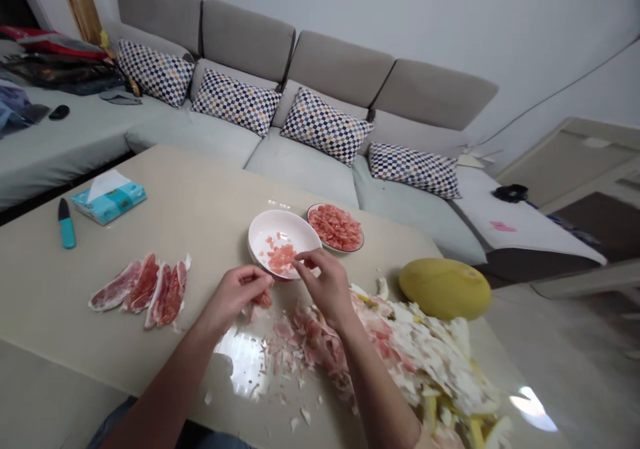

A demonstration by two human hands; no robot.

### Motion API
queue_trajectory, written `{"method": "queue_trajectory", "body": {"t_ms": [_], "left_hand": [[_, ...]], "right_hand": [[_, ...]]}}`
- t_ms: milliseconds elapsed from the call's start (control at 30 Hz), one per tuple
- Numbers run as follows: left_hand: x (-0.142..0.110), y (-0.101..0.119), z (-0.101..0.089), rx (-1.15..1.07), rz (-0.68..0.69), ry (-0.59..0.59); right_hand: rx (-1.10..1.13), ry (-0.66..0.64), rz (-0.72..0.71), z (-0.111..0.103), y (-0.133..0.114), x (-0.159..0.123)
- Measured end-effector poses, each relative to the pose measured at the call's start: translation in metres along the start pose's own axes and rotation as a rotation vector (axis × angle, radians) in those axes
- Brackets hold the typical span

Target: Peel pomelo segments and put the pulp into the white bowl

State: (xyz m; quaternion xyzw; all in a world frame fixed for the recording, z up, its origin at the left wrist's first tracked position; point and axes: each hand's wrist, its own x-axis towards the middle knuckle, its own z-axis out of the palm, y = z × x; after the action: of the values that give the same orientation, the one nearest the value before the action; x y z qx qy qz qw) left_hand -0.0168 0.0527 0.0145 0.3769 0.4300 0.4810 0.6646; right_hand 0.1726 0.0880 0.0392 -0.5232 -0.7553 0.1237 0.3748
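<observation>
My left hand (241,292) is closed round a pink pomelo segment (263,298), just in front of a white bowl (260,229). Loose pink pomelo pulp (281,257) lies in the bottom of that bowl. Over the bowl's near right rim, the fingers of my right hand (327,286) are pinched together close to the pulp. Whatever sits between those fingertips is too small to make out. Below both hands, scraps of membrane (285,329) are scattered on the table. To the left lie several pomelo segments (145,289) with skin still on them.
Behind the bowl stands a dark-rimmed plate (335,228) heaped with pulp. A large pile of peel (430,349) covers the right side, beside a whole yellow pomelo (445,289). A knife (66,224) and a tissue pack (110,197) lie far left. A sofa (310,156) borders the table.
</observation>
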Motion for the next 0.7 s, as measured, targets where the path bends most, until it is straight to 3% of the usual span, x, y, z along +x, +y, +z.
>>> {"method": "queue_trajectory", "body": {"t_ms": [100, 167, 333, 500, 600, 700], "left_hand": [[-0.006, -0.01, 0.014, 0.012, -0.062, -0.13], [-0.011, -0.018, 0.027, -0.001, -0.114, -0.201], [-0.02, -0.034, 0.05, -0.044, -0.222, -0.319], [-0.018, -0.032, 0.048, -0.27, -0.268, -0.235], [-0.017, -0.031, 0.043, -0.356, -0.231, -0.221], [-0.017, -0.032, 0.042, -0.33, -0.199, -0.25]], "right_hand": [[0.293, -0.257, 0.024, -0.01, -0.014, -0.026], [0.343, -0.323, 0.011, -0.016, -0.018, -0.047], [0.314, -0.136, 0.106, -0.028, -0.001, -0.089], [0.157, 0.008, 0.259, -0.043, 0.034, -0.115], [0.166, -0.036, 0.352, -0.045, 0.034, -0.125], [0.337, -0.154, 0.442, -0.038, 0.015, -0.124]]}}
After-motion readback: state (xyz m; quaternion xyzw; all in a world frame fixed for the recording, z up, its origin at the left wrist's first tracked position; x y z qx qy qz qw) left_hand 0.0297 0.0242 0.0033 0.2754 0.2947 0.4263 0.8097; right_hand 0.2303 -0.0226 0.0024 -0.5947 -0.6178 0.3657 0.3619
